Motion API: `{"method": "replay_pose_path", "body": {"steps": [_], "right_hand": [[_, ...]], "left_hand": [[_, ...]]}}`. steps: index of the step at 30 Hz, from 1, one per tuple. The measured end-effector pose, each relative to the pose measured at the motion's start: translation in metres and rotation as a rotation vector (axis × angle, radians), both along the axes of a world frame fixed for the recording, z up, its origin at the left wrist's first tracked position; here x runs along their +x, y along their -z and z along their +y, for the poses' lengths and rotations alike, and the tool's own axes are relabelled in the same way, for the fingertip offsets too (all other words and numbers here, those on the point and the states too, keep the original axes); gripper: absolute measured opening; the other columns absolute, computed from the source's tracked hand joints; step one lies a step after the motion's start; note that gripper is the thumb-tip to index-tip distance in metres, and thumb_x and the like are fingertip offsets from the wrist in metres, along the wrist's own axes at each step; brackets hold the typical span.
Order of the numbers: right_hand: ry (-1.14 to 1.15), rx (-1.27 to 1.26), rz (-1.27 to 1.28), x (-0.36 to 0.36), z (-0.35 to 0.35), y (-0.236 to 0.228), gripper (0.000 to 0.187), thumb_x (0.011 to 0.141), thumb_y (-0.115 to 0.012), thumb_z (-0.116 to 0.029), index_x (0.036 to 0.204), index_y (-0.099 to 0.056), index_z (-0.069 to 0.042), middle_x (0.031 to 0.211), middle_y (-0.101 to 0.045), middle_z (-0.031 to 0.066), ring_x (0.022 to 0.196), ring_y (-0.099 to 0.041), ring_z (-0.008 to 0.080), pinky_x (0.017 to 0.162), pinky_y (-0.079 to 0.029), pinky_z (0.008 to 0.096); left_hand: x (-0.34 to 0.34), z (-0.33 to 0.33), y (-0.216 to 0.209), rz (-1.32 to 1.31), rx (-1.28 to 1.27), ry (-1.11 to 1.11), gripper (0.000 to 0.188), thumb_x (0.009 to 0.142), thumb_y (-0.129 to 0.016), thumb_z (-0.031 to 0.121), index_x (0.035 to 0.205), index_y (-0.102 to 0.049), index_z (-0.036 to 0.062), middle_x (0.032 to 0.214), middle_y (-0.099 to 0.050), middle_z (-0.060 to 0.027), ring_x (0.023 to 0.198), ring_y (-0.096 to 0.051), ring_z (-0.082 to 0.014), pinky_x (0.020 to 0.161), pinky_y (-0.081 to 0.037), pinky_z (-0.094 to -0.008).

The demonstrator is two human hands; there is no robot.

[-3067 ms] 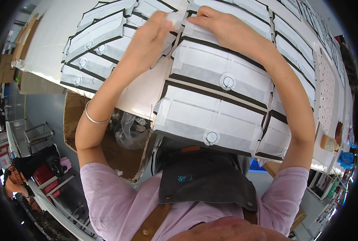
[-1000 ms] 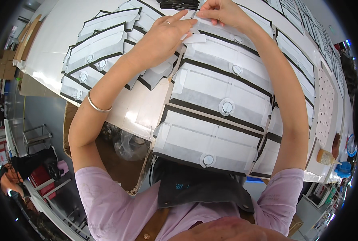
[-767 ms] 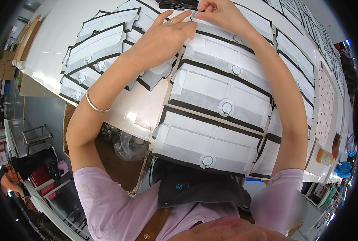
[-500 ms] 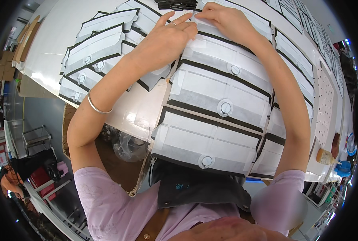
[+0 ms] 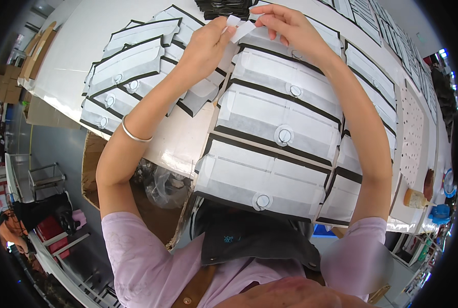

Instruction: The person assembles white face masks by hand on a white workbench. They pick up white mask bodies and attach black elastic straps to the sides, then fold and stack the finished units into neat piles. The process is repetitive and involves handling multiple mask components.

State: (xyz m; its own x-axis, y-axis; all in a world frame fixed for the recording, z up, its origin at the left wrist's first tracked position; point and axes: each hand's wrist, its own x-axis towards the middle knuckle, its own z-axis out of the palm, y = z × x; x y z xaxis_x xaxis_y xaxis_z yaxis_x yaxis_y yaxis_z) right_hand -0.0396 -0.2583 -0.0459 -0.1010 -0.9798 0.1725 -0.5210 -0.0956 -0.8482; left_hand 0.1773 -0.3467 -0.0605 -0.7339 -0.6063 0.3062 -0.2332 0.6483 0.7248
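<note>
My left hand (image 5: pixel 207 47) is closed, pinching small white strips (image 5: pixel 243 32) between thumb and forefinger above the table. Close beside it, my right hand (image 5: pixel 290 32) has thumb and forefinger at the far end of the strips, apparently pinching a small white piece there; its other fingers curl loosely. Below both hands lies an overlapping column of flat white panels (image 5: pixel 262 167) with black edges. Each nearer panel bears a round disc (image 5: pixel 262 201) by its lower edge. A black stack of thin pieces (image 5: pixel 222 8) lies just beyond my left hand.
Loosely piled similar panels (image 5: pixel 126 61) lie at the left, more rows (image 5: pixel 372 77) at the right. A dotted sheet (image 5: pixel 411 128) and a yellowish glue bottle (image 5: pixel 416 199) are on the right side. An open cardboard box (image 5: pixel 93 177) with clear plastic stands below the table's left edge.
My left hand has drawn back slightly from the far panel and turned, with white strips now showing in its fingers. My right fingers have lifted off the panel edge.
</note>
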Motion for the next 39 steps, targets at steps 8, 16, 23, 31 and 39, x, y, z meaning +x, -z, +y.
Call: {"method": "replay_pose_path", "body": {"steps": [8,16,23,31,39], "right_hand": [[0.113,0.074,-0.232,0.004,-0.001,-0.001,0.022,0.089,-0.076,-0.03,0.1,-0.073,-0.01,0.084,-0.067,-0.0034,0.068,-0.056,0.0019,0.054,-0.037,0.018],[0.064,0.189,-0.151,-0.054,-0.04,-0.004,0.016,0.09,-0.075,-0.014,0.079,-0.069,-0.004,0.062,-0.056,-0.0036,0.052,-0.045,0.0046,0.046,-0.031,0.0244],[0.092,0.174,-0.048,-0.06,-0.071,0.012,0.023,0.088,-0.077,-0.016,0.07,-0.066,-0.006,0.058,-0.052,-0.0043,0.051,-0.041,0.0049,0.046,-0.029,0.0261],[0.23,0.188,0.04,-0.051,-0.073,0.012,0.02,0.083,-0.079,-0.018,0.07,-0.07,-0.007,0.057,-0.054,-0.0034,0.051,-0.043,0.0072,0.048,-0.032,0.0285],[0.246,0.157,0.099,-0.058,-0.081,0.022,0.018,0.078,-0.081,-0.02,0.069,-0.072,-0.006,0.057,-0.059,-0.0013,0.051,-0.048,0.0083,0.048,-0.036,0.0288]], "left_hand": [[-0.019,0.002,-0.001,0.034,0.106,-0.066,0.033,0.108,-0.044,0.031,0.098,-0.051,0.0008,0.094,-0.065,-0.0068,0.081,-0.049,-0.017,0.079,-0.044,-0.0309],[-0.026,-0.046,0.015,-0.003,-0.03,-0.068,0.031,0.11,-0.039,0.029,0.104,-0.05,0.0006,0.119,-0.071,-0.0116,0.109,-0.061,-0.0229,0.1,-0.043,-0.0356],[-0.048,-0.06,0.027,0.066,-0.008,0.066,0.028,0.11,-0.04,0.027,0.107,-0.046,0.0007,0.126,-0.067,-0.0166,0.115,-0.061,-0.0271,0.103,-0.043,-0.0387],[-0.051,-0.053,0.024,-0.003,-0.095,0.092,0.033,0.109,-0.043,0.028,0.12,-0.054,-0.0002,0.126,-0.067,-0.0186,0.117,-0.061,-0.0304,0.103,-0.044,-0.0392],[-0.053,-0.047,0.021,-0.147,-0.712,0.161,0.029,0.104,-0.049,0.014,0.128,-0.06,0.0039,0.131,-0.066,-0.0111,0.143,-0.041,-0.0283,0.121,-0.023,-0.0482]]}}
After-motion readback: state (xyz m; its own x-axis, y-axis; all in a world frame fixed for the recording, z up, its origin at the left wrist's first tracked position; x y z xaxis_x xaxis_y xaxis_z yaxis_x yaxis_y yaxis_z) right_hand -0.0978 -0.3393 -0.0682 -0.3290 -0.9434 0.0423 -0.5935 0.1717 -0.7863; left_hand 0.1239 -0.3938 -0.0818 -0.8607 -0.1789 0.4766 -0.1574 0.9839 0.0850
